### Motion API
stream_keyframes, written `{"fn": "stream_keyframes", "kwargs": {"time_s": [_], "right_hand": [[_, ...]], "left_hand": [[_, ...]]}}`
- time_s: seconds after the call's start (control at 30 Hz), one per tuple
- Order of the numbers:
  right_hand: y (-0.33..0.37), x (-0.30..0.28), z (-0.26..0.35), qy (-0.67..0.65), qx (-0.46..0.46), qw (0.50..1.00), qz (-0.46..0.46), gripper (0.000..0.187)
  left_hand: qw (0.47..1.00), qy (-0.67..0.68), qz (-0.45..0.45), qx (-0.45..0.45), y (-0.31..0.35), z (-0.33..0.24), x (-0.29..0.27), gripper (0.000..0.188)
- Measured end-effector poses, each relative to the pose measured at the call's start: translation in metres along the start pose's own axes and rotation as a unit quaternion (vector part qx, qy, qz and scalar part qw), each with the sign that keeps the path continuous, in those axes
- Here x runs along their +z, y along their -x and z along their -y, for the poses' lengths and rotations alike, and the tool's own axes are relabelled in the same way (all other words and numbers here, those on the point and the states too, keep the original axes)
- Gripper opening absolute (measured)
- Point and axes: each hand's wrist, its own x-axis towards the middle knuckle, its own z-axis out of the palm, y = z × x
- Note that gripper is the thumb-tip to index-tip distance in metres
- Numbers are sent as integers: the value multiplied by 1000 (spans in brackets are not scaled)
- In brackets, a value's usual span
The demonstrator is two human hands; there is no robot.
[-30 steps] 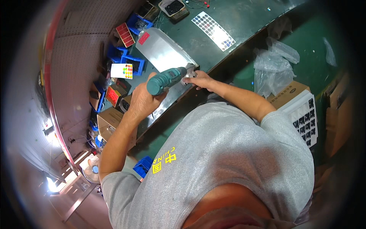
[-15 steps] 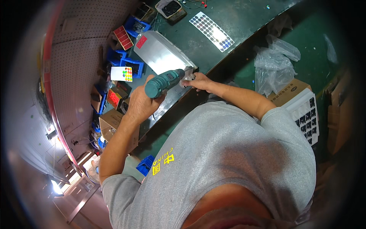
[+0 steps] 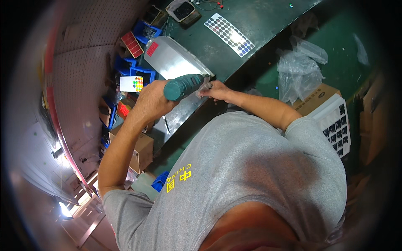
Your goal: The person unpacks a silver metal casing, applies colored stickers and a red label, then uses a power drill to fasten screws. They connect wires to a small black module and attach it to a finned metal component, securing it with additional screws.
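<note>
In the head view, taking the drill as the clock's centre, the green drill [image 3: 181, 87] is over the near end of the silver case [image 3: 178, 56], nose toward 2 o'clock. The left hand [image 3: 153, 100], at 8 o'clock, grasps the drill; most of its fingers are hidden behind the body. The right hand [image 3: 218, 91], at 3 o'clock, has its thumb and fingers closed on a small metal piece [image 3: 204, 86] at the end of the case. Whether the drill's tip touches this piece, I cannot tell.

The case lies toward 12 o'clock on the green bench [image 3: 268, 21], with a red label at its far end. A sticker sheet [image 3: 229, 34] lies between 1 and 2 o'clock. At 9 o'clock is a sheet of coloured dots [image 3: 133, 83], at 10 o'clock a red sheet [image 3: 132, 44], and at 11 o'clock a blue bin [image 3: 145, 32]. Clear plastic [image 3: 299, 69] lies near 3 o'clock, beyond the bench edge; a white tray [image 3: 331, 119] of black parts is between 3 and 4.
</note>
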Motion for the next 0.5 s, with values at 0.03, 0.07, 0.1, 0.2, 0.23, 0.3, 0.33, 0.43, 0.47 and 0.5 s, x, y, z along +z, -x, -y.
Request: {"fn": "stream_keyframes", "kwargs": {"time_s": [0.03, 0.07, 0.1, 0.2, 0.23, 0.3, 0.33, 0.43, 0.47, 0.5], "right_hand": [[7, -1, 6, -14, -5, 1000, 6, 69], [12, -1, 11, -27, -10, 1000, 12, 69], [14, -1, 12, -22, -13, 1000, 8, 69], [16, -1, 13, -16, -17, 1000, 1, 70], [15, -2, 13, -19, -15, 1000, 3, 70], [14, -4, 12, -17, -8, 1000, 1, 72], [14, -5, 13, -13, -2, 1000, -3, 73], [4, -4, 2, -21, -9, 1000, -7, 82], [0, -3, -2, -27, -17, 999, -7, 85], [-3, -3, -6, -31, -17, 999, -9, 86]], "left_hand": [[1000, 0, -3, -3, 1, -1, 0, 35], [1000, -13, 1, -9, 1, -2, -1, 35], [999, -27, 6, -16, 2, -4, -2, 36], [997, -63, 25, -32, -1, -9, -5, 38], [996, -73, 32, -37, -2, -11, -5, 38], [994, -97, 35, -38, -3, -16, -9, 37], [993, -108, 37, -38, -4, -19, -10, 37], [991, -116, 40, -47, -7, -21, -12, 37], [992, -110, 37, -48, -8, -23, -14, 37], [993, -104, 35, -49, -9, -25, -16, 36]]}}
